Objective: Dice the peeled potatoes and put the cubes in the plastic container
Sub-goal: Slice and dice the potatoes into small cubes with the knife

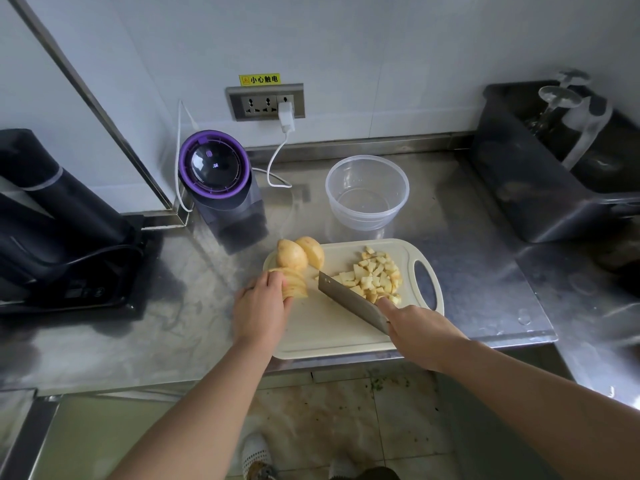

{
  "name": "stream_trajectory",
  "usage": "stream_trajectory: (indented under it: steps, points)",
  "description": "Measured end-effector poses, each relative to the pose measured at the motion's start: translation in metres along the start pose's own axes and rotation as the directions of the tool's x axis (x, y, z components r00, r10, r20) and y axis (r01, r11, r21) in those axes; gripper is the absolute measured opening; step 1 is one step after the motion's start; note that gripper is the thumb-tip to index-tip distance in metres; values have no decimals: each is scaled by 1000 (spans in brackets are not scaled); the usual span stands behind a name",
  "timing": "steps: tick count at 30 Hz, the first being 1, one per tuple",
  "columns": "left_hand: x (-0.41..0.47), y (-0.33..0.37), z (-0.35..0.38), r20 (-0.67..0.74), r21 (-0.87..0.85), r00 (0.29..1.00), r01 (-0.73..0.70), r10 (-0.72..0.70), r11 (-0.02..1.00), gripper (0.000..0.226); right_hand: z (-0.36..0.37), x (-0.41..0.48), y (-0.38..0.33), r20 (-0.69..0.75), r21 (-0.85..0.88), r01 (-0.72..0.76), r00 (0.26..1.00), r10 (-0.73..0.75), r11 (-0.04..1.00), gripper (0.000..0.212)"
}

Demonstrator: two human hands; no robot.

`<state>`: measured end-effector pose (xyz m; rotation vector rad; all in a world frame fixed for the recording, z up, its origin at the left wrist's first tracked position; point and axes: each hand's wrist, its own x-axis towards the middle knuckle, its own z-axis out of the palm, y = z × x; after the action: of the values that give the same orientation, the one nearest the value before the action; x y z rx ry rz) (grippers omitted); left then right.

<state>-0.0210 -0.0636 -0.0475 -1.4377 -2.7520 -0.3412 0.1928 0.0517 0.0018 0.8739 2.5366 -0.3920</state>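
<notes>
Left hand (258, 306) grips sliced potato (297, 285); right hand (419, 334) holds steel cleaver (348, 298).

The handle of the knife (349, 299) was wholly hidden inside my right hand (420, 332). The fingertips of my left hand (259, 308) were tucked out of sight against the potato slices (297, 286) I held. The black machine (52, 220) ran off the left edge and the dark tub (533, 188) off the right. The glassware (568, 105) in the tub was blurred.

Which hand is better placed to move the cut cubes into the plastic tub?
Probably the right hand: it grips the cleaver, whose blade lies right beside the cubes, with the empty container just behind them. The left hand is busy holding the sliced potato farther left.
</notes>
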Motion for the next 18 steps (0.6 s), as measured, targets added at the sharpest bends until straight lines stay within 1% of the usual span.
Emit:
stream_trajectory:
  steps: [3,7,9,10,11,12,13,14,15,16,17,18]
  points:
    - [-2,-1,1,1,10,1000,-20,20,1000,20,0,0,-1,4,8,1,1000,-1,1000,46]
    - [-4,-6,3,12,45,993,-121,121,992,16,-2,-1,-2,4,30,0,1000,0,1000,45]
    - [-5,-6,-2,-13,7,988,-151,151,989,13,-4,-3,-3,1,28,0,1000,0,1000,46]
    - [-8,-5,-5,-10,-39,988,-154,154,987,12,-5,-4,-4,-2,24,-1,1000,1,1000,48]
    - [-11,-3,-9,24,-101,990,-135,138,986,12,-6,-5,-4,-9,22,-2,1000,3,1000,50]
    - [-15,1,-13,85,-182,991,-89,106,979,13,-6,-6,-5,-20,20,-5,1000,6,1000,51]
    - [-19,4,-14,165,-273,985,3,44,962,14,-5,-7,-5,-30,27,-11,999,12,1000,51]
    - [-22,7,-14,255,-368,966,132,-37,920,16,-5,-8,-5,-41,38,-21,999,23,999,50]
    - [-24,12,-13,363,-459,924,288,-118,841,19,-4,-9,-6,-48,54,-35,998,37,998,48]
    - [-27,17,-9,463,-534,868,435,-179,725,24,-4,-10,-7,-48,69,-46,998,50,997,46]
    - [-28,22,-6,535,-582,815,546,-221,602,29,-3,-12,-8,-43,83,-53,997,57,995,45]
    - [-30,26,-3,574,-608,778,615,-256,502,32,-2,-13,-9,-32,91,-58,998,61,994,43]
